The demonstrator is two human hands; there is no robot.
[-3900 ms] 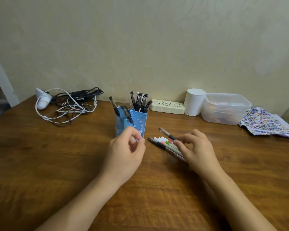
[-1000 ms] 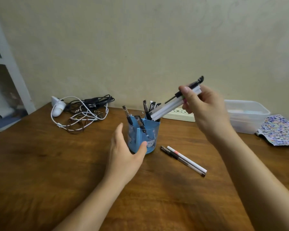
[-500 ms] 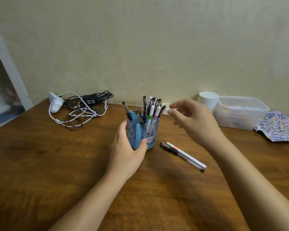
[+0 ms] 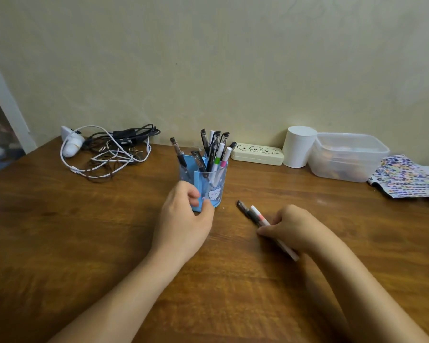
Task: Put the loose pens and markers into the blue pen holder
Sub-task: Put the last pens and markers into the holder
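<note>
The blue pen holder (image 4: 214,188) stands mid-table, holding several black pens and white markers with green and pink bands. My left hand (image 4: 183,219) curls around its near left side, fingers touching the wall. Two loose items lie to its right on the wood: a black pen (image 4: 248,212) and a white marker with an orange band (image 4: 259,216). My right hand (image 4: 295,227) rests over their near ends, fingertips closing on them; the marker's white end sticks out below the hand.
The wooden table (image 4: 84,243) meets a wall. A tangle of cables (image 4: 109,154) with a white charger lies back left. Behind the holder sit a cream case (image 4: 256,153), a white cylinder (image 4: 298,146), a clear plastic tub (image 4: 347,157) and a patterned sheet (image 4: 406,178).
My right hand dropped a bundle of markers into the holder, then came down onto the two items left on the table. My left hand stayed at the holder.
</note>
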